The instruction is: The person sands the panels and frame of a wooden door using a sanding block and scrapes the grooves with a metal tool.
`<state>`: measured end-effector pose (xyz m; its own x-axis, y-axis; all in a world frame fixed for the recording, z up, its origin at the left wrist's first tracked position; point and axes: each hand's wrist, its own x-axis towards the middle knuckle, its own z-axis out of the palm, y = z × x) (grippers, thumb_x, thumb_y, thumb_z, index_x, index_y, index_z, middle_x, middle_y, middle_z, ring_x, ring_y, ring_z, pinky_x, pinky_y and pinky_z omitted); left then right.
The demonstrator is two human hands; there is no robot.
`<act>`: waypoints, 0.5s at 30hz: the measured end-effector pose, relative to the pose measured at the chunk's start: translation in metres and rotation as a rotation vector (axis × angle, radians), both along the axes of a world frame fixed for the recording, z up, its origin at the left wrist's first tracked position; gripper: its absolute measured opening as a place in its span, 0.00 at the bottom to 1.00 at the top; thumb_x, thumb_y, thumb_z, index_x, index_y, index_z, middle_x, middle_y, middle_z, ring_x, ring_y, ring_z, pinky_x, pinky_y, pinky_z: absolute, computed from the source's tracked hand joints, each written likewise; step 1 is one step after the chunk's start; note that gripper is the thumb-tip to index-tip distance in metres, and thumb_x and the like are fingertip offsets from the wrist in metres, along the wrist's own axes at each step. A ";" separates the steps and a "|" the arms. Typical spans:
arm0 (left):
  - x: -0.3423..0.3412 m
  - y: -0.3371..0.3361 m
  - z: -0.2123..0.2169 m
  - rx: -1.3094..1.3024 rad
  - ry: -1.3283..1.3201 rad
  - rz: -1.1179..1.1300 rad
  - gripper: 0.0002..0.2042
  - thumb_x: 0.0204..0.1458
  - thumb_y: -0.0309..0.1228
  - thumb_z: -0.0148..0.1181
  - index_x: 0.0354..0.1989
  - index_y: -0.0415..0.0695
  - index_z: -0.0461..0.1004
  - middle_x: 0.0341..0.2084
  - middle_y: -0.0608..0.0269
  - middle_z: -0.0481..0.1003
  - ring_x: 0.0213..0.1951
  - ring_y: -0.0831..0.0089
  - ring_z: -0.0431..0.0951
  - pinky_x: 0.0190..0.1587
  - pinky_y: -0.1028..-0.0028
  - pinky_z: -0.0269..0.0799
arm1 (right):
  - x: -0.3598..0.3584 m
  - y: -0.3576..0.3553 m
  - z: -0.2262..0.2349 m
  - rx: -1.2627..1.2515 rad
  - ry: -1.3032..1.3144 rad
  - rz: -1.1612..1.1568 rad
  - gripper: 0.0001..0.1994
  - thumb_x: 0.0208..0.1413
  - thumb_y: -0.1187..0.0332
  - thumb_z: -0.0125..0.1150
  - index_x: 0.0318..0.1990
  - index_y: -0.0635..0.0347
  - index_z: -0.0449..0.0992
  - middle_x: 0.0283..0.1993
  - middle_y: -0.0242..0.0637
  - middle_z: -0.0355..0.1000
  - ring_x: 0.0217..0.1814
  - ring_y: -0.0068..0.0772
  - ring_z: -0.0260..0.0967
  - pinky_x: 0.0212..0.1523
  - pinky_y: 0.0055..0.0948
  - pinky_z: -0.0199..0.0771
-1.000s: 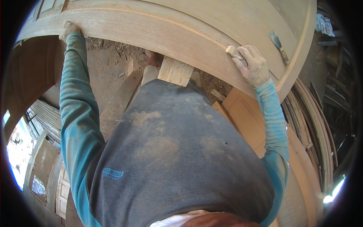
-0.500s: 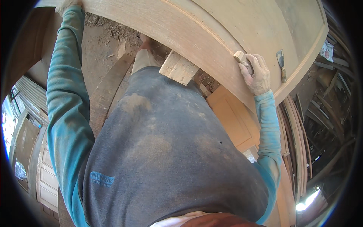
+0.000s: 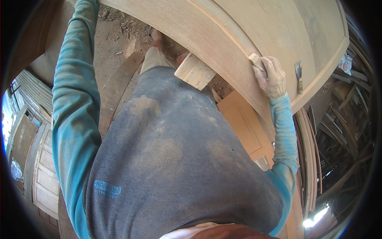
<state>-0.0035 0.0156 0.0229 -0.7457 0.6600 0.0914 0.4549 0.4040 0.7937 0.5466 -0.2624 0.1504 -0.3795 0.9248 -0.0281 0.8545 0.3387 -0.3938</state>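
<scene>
A large pale wooden door panel (image 3: 223,59) with a raised moulding lies across the top of the view. On its frame, beside the moulding, my right hand (image 3: 272,81) is closed around a small wooden block (image 3: 254,59), with a thin dark edge along its side. The fingers cover most of that block. To the right of this hand a putty knife (image 3: 299,77) with a worn handle rests on the panel. My left arm (image 3: 75,79) reaches up to the panel's far left end. Only a sliver of my left hand (image 3: 73,2) shows at the upper edge, its fingers out of sight.
A thick wooden support (image 3: 195,72) juts out under the panel's near edge, close to my body. Below leans an orange-brown panelled door (image 3: 244,123). Wood strips (image 3: 308,159) and scrap timber pile up at right. Shavings litter the dirt floor (image 3: 115,40); a plank (image 3: 119,87) lies there.
The view has shifted slightly. My left hand has slid further out past the upper edge. My right hand keeps the wooden block at nearly the same spot along the moulding.
</scene>
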 end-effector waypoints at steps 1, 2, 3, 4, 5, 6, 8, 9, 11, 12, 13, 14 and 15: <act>-0.001 -0.001 0.000 0.002 -0.002 -0.010 0.33 0.57 0.49 0.59 0.57 0.26 0.73 0.55 0.33 0.77 0.60 0.46 0.77 0.61 0.60 0.71 | -0.006 0.007 -0.003 0.009 0.014 0.010 0.15 0.52 0.69 0.73 0.44 0.60 0.76 0.42 0.41 0.76 0.45 0.44 0.77 0.41 0.39 0.80; -0.001 0.000 0.001 -0.007 -0.025 -0.035 0.32 0.56 0.48 0.60 0.56 0.26 0.75 0.54 0.34 0.78 0.59 0.46 0.77 0.60 0.60 0.71 | -0.016 0.017 -0.005 0.029 0.028 0.037 0.14 0.53 0.69 0.72 0.45 0.61 0.76 0.42 0.42 0.76 0.43 0.45 0.77 0.40 0.40 0.80; -0.001 0.003 -0.005 0.011 -0.023 -0.025 0.32 0.57 0.48 0.60 0.56 0.26 0.75 0.54 0.34 0.78 0.58 0.46 0.78 0.60 0.60 0.71 | -0.032 0.032 -0.010 0.050 0.043 0.065 0.14 0.55 0.68 0.72 0.45 0.61 0.76 0.43 0.43 0.76 0.41 0.46 0.77 0.39 0.40 0.80; -0.005 0.006 -0.012 0.034 -0.014 -0.006 0.32 0.57 0.48 0.60 0.56 0.27 0.75 0.53 0.35 0.78 0.58 0.46 0.78 0.60 0.60 0.72 | -0.049 0.050 -0.016 0.075 0.064 0.101 0.14 0.56 0.68 0.71 0.46 0.62 0.76 0.43 0.44 0.76 0.40 0.48 0.77 0.38 0.40 0.80; -0.009 0.011 -0.016 0.055 -0.005 0.010 0.32 0.57 0.48 0.60 0.56 0.27 0.74 0.53 0.35 0.78 0.58 0.46 0.78 0.60 0.61 0.72 | -0.068 0.069 -0.022 0.089 0.067 0.116 0.14 0.57 0.67 0.70 0.46 0.61 0.75 0.42 0.44 0.76 0.39 0.48 0.77 0.38 0.41 0.80; -0.006 0.012 -0.016 0.086 0.009 0.017 0.31 0.58 0.47 0.60 0.56 0.27 0.75 0.53 0.35 0.78 0.58 0.47 0.78 0.60 0.61 0.72 | -0.088 0.087 -0.029 0.098 0.070 0.129 0.13 0.58 0.66 0.70 0.46 0.61 0.75 0.41 0.44 0.75 0.39 0.49 0.76 0.38 0.42 0.80; 0.001 0.011 -0.018 0.144 0.035 0.036 0.30 0.58 0.47 0.60 0.55 0.28 0.75 0.53 0.36 0.79 0.57 0.47 0.78 0.59 0.61 0.72 | -0.136 0.127 -0.033 0.206 0.096 0.163 0.13 0.59 0.65 0.69 0.45 0.60 0.75 0.39 0.44 0.74 0.39 0.50 0.76 0.39 0.43 0.80; 0.000 0.011 -0.019 0.115 0.045 0.030 0.30 0.59 0.47 0.60 0.56 0.28 0.75 0.53 0.36 0.78 0.58 0.46 0.78 0.60 0.60 0.72 | -0.145 0.130 -0.033 0.216 0.122 0.150 0.12 0.60 0.63 0.67 0.44 0.60 0.75 0.40 0.43 0.74 0.40 0.48 0.76 0.40 0.43 0.80; -0.003 0.017 -0.021 0.069 0.073 0.020 0.30 0.59 0.48 0.60 0.56 0.29 0.74 0.54 0.36 0.78 0.59 0.46 0.77 0.61 0.59 0.71 | -0.156 0.138 -0.030 0.251 0.182 0.126 0.11 0.62 0.61 0.63 0.41 0.59 0.74 0.41 0.42 0.75 0.43 0.45 0.78 0.42 0.43 0.81; -0.007 0.016 -0.024 0.039 0.086 0.016 0.30 0.60 0.49 0.60 0.57 0.30 0.74 0.54 0.36 0.77 0.59 0.45 0.77 0.61 0.58 0.71 | -0.148 0.131 -0.027 0.215 0.147 0.126 0.11 0.60 0.63 0.66 0.43 0.60 0.75 0.41 0.43 0.75 0.41 0.48 0.77 0.40 0.43 0.80; -0.010 0.013 -0.028 0.061 0.052 0.052 0.31 0.60 0.50 0.59 0.59 0.30 0.72 0.56 0.35 0.76 0.60 0.44 0.76 0.62 0.57 0.70 | -0.130 0.114 -0.022 0.174 0.109 0.131 0.12 0.57 0.66 0.69 0.45 0.60 0.75 0.40 0.44 0.74 0.40 0.51 0.76 0.39 0.43 0.80; -0.010 0.012 -0.024 0.049 0.034 0.078 0.32 0.60 0.50 0.59 0.59 0.30 0.71 0.56 0.35 0.76 0.60 0.44 0.76 0.62 0.57 0.70 | -0.107 0.097 -0.020 0.152 0.104 0.128 0.12 0.57 0.67 0.70 0.44 0.60 0.75 0.40 0.45 0.74 0.39 0.51 0.75 0.39 0.43 0.79; -0.005 0.008 -0.020 0.028 0.017 0.101 0.32 0.60 0.50 0.59 0.60 0.30 0.70 0.56 0.35 0.76 0.60 0.44 0.76 0.62 0.57 0.70 | -0.081 0.078 -0.019 0.121 0.101 0.122 0.12 0.56 0.67 0.70 0.44 0.61 0.76 0.40 0.45 0.74 0.39 0.50 0.75 0.39 0.43 0.79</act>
